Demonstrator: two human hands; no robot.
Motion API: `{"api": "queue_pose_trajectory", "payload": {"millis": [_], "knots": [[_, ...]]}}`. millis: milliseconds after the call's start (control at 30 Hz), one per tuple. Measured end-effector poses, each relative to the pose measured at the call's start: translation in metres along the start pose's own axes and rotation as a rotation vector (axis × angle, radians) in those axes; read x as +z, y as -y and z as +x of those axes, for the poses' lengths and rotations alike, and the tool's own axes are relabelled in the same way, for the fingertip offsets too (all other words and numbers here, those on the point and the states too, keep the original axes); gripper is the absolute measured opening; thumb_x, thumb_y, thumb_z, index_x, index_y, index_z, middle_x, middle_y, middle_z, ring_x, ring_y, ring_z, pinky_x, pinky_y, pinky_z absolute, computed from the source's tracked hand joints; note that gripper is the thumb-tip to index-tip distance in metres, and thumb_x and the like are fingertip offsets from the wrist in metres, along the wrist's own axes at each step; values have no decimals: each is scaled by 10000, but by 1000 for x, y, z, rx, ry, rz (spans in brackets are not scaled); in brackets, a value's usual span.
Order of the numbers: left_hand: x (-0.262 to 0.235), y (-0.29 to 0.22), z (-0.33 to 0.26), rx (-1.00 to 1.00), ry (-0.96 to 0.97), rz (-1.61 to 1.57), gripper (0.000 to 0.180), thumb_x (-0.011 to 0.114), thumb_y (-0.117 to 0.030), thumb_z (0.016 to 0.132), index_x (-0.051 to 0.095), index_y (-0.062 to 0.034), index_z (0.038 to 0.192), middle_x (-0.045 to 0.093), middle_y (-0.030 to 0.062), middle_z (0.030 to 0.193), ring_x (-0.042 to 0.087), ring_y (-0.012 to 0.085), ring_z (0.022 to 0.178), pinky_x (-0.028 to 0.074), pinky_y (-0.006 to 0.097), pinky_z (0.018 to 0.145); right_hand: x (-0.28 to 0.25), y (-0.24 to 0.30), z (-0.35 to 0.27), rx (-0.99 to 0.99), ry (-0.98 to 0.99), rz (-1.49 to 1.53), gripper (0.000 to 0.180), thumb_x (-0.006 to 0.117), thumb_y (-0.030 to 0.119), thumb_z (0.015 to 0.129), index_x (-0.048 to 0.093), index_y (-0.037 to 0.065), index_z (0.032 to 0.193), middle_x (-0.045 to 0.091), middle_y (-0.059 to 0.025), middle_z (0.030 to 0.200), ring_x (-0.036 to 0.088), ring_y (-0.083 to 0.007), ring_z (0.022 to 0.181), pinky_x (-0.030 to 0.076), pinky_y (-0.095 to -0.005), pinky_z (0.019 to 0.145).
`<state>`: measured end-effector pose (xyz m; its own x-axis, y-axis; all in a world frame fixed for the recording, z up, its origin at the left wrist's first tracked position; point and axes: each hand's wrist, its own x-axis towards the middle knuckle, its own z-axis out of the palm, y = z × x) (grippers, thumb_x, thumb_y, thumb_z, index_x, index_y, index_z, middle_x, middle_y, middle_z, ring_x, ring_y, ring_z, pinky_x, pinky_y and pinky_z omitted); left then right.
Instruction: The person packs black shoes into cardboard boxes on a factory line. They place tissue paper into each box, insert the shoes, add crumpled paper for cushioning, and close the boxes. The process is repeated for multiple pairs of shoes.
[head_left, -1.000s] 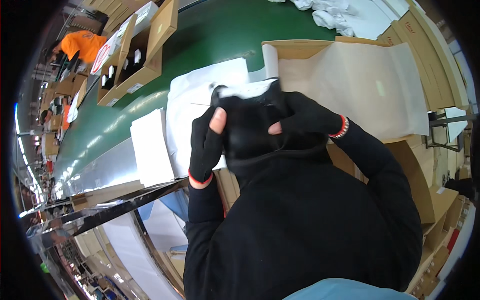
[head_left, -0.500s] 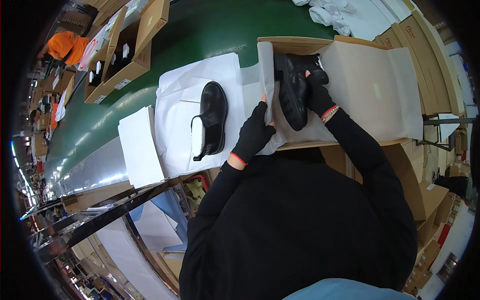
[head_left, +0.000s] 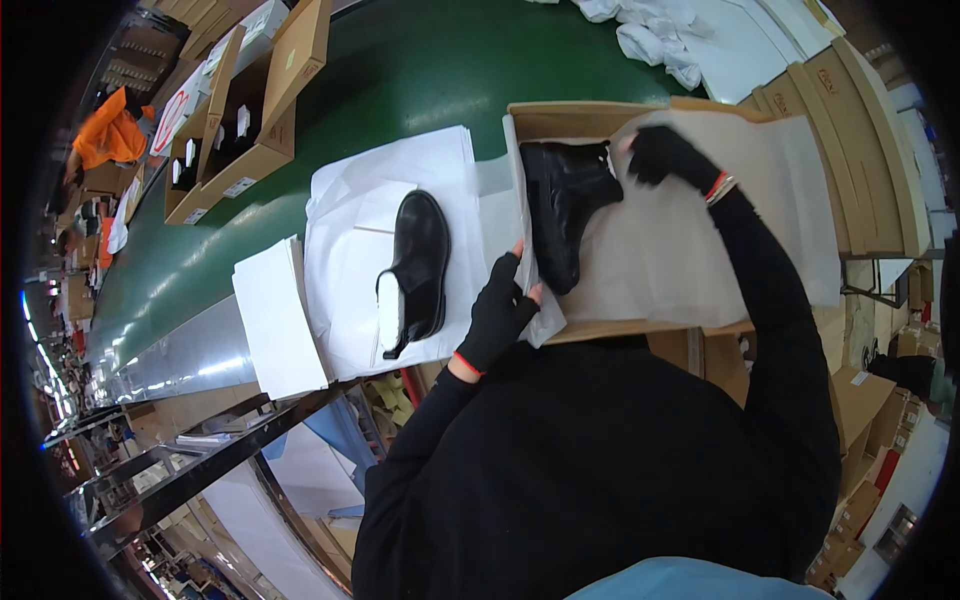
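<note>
An open cardboard shoe box (head_left: 590, 116) lined with white tissue paper (head_left: 690, 250) lies in front of me. A black ankle boot (head_left: 565, 200) lies on its side inside the box. My left hand (head_left: 497, 312), in a black fingerless glove, pinches the paper's left edge at the box wall, beside the boot's toe. My right hand (head_left: 665, 155), also gloved, curls on the paper's upper edge just right of the boot's shaft. A second black boot (head_left: 420, 262) lies on white paper sheets (head_left: 345, 250) on the green conveyor belt (head_left: 400, 80), left of the box.
A stack of white sheets (head_left: 275, 320) sits at the belt's near edge. Open cardboard boxes (head_left: 250, 110) stand at the upper left, crumpled white paper (head_left: 660, 40) at the top, flat cardboard stacks (head_left: 860, 130) to the right. A person in orange (head_left: 110, 135) is far left.
A second ago both hands held the boots together over the paper. One boot now lies on the sheets and the other in the box; my right hand has left the boot for the paper.
</note>
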<state>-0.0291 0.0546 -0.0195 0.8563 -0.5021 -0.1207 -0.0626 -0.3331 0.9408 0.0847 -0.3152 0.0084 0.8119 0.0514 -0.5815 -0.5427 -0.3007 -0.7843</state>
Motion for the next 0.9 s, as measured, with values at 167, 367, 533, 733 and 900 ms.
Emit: {"api": "queue_pose_trajectory", "payload": {"millis": [167,367,533,733,900], "knots": [[5,9,-2,9,-51,58,695,654,-212,860,314,-118,1459,578,86,794,570,183,605,470,333,596,-252,-71,118,-694,-870,-764,216,629,236,850,623,26,905,607,-138,731,575,-261,682,480,-390,634],[-5,5,-3,-95,-9,-119,713,630,-210,853,293,-163,1480,546,129,1198,553,232,1009,451,351,863,-427,-124,192,-319,-864,-1056,535,692,280,811,495,-26,1203,546,-239,1125,506,-369,1072,421,-426,923],[1,-12,2,-156,-39,-82,736,575,-121,814,283,-185,1487,485,149,1321,500,278,1167,389,361,981,-344,-123,272,53,-801,-1143,813,681,360,789,275,177,1469,448,-297,1331,523,-466,1134,448,-531,940],[3,-19,9,-296,-33,-52,733,568,-105,812,285,-221,1478,563,136,1125,559,251,960,432,366,854,-269,-132,278,-123,-975,-1338,711,626,367,846,303,207,1459,456,-164,1365,564,-435,1083,490,-493,873],[1,-10,7,-228,-51,-66,716,557,-98,819,291,-209,1474,558,148,1109,551,243,950,429,363,833,-308,-133,287,-172,-943,-1282,572,584,215,890,378,150,1420,481,-167,1348,556,-372,1135,473,-432,932]]}}
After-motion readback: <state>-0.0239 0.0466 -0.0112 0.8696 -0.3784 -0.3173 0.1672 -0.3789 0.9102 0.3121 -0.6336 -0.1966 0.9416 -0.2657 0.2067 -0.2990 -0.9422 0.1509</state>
